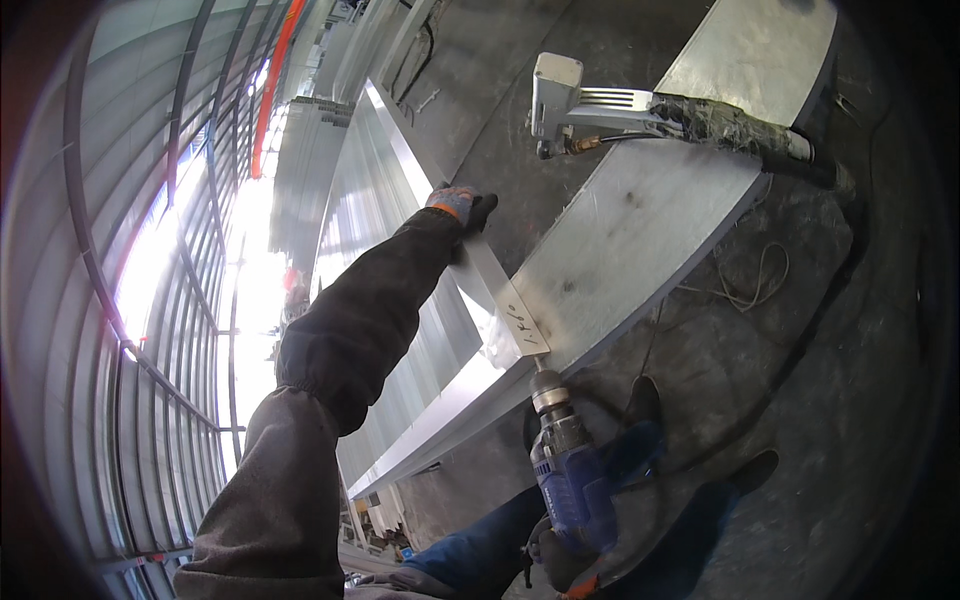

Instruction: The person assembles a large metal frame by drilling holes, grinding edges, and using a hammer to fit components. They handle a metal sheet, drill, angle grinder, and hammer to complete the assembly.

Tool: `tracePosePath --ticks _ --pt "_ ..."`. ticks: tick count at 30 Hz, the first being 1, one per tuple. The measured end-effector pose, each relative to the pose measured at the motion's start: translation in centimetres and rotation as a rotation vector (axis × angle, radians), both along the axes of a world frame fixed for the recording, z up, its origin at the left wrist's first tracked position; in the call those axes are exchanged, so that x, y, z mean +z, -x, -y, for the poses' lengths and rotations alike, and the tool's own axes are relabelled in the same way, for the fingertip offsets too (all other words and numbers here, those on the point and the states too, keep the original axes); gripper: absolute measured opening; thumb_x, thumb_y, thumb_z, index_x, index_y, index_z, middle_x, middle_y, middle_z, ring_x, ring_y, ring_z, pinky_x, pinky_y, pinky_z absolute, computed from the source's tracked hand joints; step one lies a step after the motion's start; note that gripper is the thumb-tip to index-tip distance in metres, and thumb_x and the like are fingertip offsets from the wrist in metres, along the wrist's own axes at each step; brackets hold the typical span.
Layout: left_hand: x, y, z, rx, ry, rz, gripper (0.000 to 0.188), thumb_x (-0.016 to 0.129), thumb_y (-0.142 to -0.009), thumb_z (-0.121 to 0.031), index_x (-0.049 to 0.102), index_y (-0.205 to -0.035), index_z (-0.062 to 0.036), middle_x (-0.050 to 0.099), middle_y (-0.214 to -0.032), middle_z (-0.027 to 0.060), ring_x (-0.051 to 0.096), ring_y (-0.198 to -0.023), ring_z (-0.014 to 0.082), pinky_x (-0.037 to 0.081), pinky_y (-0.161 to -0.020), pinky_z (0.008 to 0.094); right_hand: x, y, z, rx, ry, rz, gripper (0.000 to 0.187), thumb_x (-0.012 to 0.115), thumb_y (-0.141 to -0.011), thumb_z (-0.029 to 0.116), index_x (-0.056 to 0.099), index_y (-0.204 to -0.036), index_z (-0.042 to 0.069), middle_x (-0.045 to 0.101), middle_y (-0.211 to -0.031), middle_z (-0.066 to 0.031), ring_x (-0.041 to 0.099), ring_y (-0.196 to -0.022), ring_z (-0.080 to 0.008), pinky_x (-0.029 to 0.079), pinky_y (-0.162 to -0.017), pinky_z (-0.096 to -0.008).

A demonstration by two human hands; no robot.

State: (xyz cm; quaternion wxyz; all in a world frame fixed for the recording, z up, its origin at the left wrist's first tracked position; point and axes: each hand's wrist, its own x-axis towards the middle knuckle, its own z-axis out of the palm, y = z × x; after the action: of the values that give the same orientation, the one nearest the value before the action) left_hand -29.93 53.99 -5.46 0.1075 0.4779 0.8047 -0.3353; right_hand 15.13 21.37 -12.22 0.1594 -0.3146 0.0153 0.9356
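My left hand (465, 208), in a grey and orange work glove, is closed round the edge of a long silver metal bar (490, 275) with handwriting near its near end. In my right hand (565, 558), at the lower edge and partly hidden by the tool, is a blue power drill (572, 480). The drill's chuck points away from me, and its tip meets the near end of the bar. That end rests by the edge of a wide metal-topped bench (630, 215). The bar forms one side of a large silver frame with ribbed sheet (375, 230).
Across the bench lies a white-headed tool (620, 105) with a wrapped grip and a dark hose. A thin cord (765, 280) is looped on the dark floor (800, 400). Long metal profiles (310, 190) stand beyond the frame, by a corrugated wall (130, 250) on the left.
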Motion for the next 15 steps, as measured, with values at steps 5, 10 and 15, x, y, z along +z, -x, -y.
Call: tracePosePath --ticks 5,10,15 --pt "-0.2 -0.2 -0.3 0.017 0.041 -0.023 0.054 0.038 -0.094 -0.055 0.074 -0.078 -0.0170 0.071 -0.092 0.0080 0.064 -0.100 0.0281 0.040 -0.100 0.0379 2.8 -0.4 -3.1 -0.053 0.103 0.040 0.006 0.062 -0.088 0.002 0.060 -0.092 0.006 0.056 -0.072 -0.0024 0.051 -0.057 -0.0118 0.042 -0.051 -0.0256" --pt "-0.5 0.2 -0.4 -0.010 0.052 -0.031 0.054 0.039 -0.094 -0.054 0.074 -0.079 -0.0165 0.071 -0.092 0.0082 0.064 -0.099 0.0282 0.039 -0.101 0.0381 2.9 -0.9 -5.2 -0.057 -0.116 -0.125 0.004 0.061 -0.087 0.001 0.059 -0.086 0.005 0.056 -0.070 -0.0029 0.051 -0.057 -0.0117 0.041 -0.051 -0.0256" --pt "-0.7 0.4 -0.1 -0.070 0.013 -0.040 0.054 0.038 -0.093 -0.053 0.074 -0.078 -0.0153 0.071 -0.088 0.0088 0.065 -0.095 0.0294 0.041 -0.098 0.0384 2.5 -1.1 -4.6 0.002 -0.182 -0.132 0.005 0.062 -0.085 0.003 0.059 -0.084 0.005 0.055 -0.070 -0.0033 0.051 -0.059 -0.0122 0.041 -0.052 -0.0258"
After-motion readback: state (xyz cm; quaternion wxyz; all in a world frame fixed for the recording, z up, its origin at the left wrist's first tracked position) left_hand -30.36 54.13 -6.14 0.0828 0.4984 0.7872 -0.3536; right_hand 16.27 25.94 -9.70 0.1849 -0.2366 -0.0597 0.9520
